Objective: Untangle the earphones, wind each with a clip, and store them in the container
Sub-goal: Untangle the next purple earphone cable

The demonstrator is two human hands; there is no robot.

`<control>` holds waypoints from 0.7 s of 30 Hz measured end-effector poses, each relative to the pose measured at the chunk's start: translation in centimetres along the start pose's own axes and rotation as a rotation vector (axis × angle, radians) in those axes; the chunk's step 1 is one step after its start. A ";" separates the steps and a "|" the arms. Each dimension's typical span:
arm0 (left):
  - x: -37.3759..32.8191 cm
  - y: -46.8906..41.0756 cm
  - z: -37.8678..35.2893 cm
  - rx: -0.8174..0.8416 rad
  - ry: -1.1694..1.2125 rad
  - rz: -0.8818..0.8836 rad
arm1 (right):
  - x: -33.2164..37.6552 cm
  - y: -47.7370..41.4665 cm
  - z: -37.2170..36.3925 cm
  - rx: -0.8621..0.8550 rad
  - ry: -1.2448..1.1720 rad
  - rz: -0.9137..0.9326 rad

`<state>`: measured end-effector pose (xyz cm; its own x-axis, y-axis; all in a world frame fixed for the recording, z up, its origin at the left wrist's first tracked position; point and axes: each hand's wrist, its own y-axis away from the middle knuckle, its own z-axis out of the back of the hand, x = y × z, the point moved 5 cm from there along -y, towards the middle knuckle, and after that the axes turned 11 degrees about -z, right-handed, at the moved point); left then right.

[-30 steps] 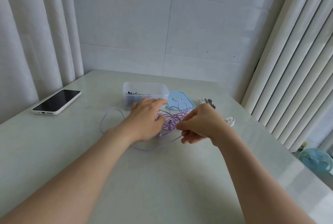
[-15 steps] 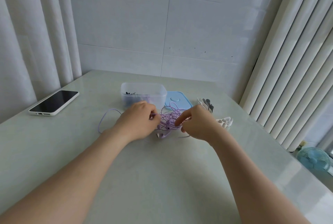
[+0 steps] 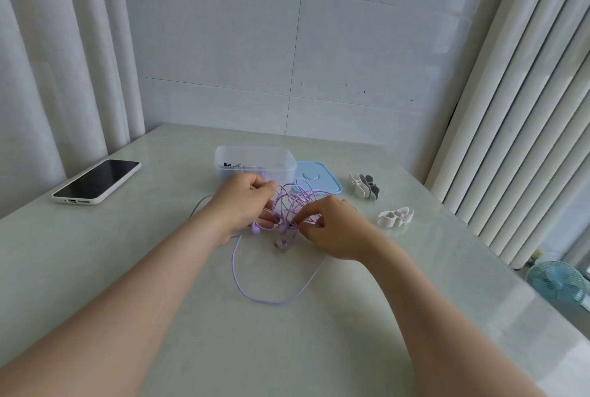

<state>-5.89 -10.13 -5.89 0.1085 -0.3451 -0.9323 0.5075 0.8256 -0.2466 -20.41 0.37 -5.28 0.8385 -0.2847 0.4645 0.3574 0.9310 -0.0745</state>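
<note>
A tangle of purple earphones [image 3: 295, 205] lies mid-table between my hands, with one long loop of cord [image 3: 271, 301] trailing toward me. My left hand [image 3: 241, 205] pinches cord at the tangle's left side. My right hand [image 3: 332, 227] pinches cord at its right, fingertips near an earbud. Behind the tangle stands a clear plastic container [image 3: 255, 160] with dark items inside. Its blue lid [image 3: 319, 181] lies flat beside it. White winder clips [image 3: 396, 216] lie to the right, and white and grey clips [image 3: 365, 186] sit farther back.
A phone [image 3: 97, 181] in a white case lies at the table's left. Curtains hang on both sides and a tiled wall stands behind. A small blue fan [image 3: 557, 281] stands on the floor past the table's right edge.
Both hands stayed on the purple tangle and lifted it slightly. A long loop of cord has been pulled free and now lies toward me on the table.
</note>
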 end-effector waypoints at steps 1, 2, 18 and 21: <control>0.1 0.0 0.0 0.014 0.070 0.045 | 0.0 0.0 -0.1 0.002 0.000 -0.005; 0.1 0.0 0.0 0.019 0.124 0.084 | 0.0 -0.1 -0.2 0.005 -0.004 -0.014; -1.1 0.0 0.0 0.098 0.308 0.030 | -0.1 -0.6 0.7 -0.179 -0.137 -0.011; -1.3 0.2 0.3 0.084 0.230 -0.040 | 0.0 -0.5 0.6 -0.134 -0.126 -0.021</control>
<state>-5.69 -9.64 -4.65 -0.1059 -0.2580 -0.9603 0.5782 0.7697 -0.2706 -20.81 0.05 -4.68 0.7752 -0.2651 0.5734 0.4332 0.8838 -0.1770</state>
